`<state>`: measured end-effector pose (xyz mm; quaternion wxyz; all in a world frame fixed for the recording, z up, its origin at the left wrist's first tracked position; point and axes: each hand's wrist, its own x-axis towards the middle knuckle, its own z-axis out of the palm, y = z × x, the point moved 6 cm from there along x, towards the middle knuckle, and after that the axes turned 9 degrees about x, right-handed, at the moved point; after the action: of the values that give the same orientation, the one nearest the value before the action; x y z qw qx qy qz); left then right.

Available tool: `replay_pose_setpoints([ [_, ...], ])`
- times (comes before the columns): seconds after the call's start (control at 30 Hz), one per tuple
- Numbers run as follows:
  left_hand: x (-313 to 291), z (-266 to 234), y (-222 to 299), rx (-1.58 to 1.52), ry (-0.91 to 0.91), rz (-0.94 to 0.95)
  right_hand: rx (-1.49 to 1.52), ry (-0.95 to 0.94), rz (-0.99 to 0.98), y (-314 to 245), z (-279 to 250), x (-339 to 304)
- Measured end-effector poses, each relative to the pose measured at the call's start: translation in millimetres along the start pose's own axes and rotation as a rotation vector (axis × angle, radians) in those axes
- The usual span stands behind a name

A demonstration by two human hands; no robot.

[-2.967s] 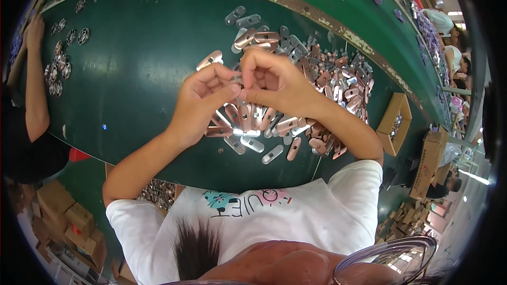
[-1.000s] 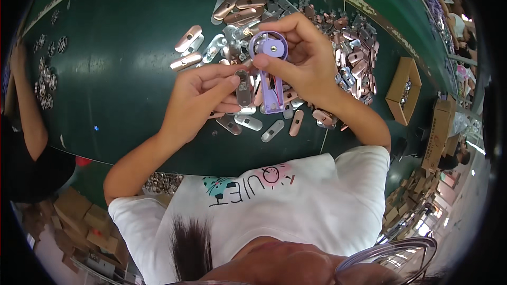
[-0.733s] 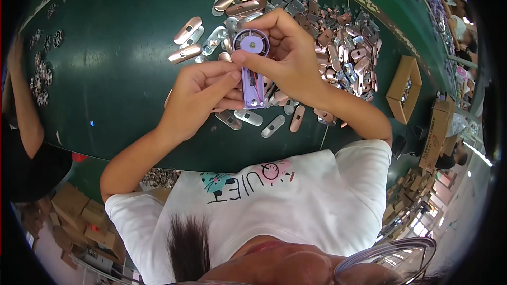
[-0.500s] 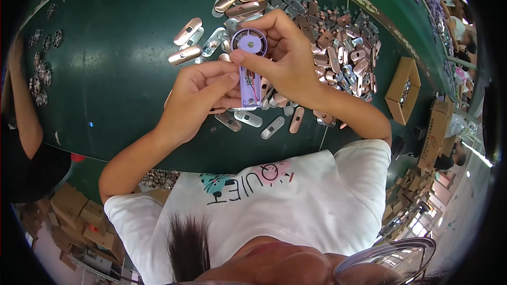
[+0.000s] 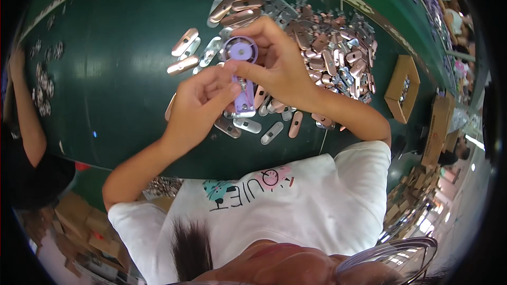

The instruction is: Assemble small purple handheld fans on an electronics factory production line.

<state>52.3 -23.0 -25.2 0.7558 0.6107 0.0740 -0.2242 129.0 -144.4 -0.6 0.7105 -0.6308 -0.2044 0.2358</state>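
A purple handheld fan body [image 5: 241,51] is held over the table, its round ring head pointing away from me and its handle toward me. My right hand [image 5: 285,71] grips the head, thumb across the lower part of the ring and fingers curled behind it. On the other side, my left hand [image 5: 196,100] pinches the handle between thumb and fingers. Metal parts and thin wires show inside the open handle, partly covered by my left thumb. Beneath and around both hands lie rounded oblong plates [image 5: 185,42], some rose-gold and some silver.
A large heap of rose-gold and silver plates and small metal parts [image 5: 338,53] spreads to the right on the green table [image 5: 121,74]. Beyond it stands an open cardboard box [image 5: 393,95]. Round metal parts [image 5: 42,87] lie at far left, near another person's arm [image 5: 29,111].
Both hands have shifted slightly left and toward me with the fan body, and its handle has tilted. The grip stays on it. The other person's arm at the left has moved slightly.
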Motion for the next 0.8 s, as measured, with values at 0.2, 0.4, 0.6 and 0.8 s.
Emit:
replay_pose_setpoints([
  [0.2, -6.8, -0.8, 17.1, 0.399, 0.175, 0.297, 0.217, -0.106, 0.238, -17.0, -4.3, 6.5],
  [0.4, -1.1, -2.3, 1.4, 0.392, 0.087, 0.220, 0.242, -0.145, 0.293, -14.2, -8.0, -3.4],
  [0.6, -1.4, -3.2, -0.2, 0.503, 0.093, 0.243, 0.254, -0.148, 0.132, 5.4, -5.5, -4.7],
  [0.8, 3.9, -12.5, -4.0, 0.381, 0.035, 0.173, 0.140, -0.128, 0.058, 2.6, -2.9, 0.6],
])
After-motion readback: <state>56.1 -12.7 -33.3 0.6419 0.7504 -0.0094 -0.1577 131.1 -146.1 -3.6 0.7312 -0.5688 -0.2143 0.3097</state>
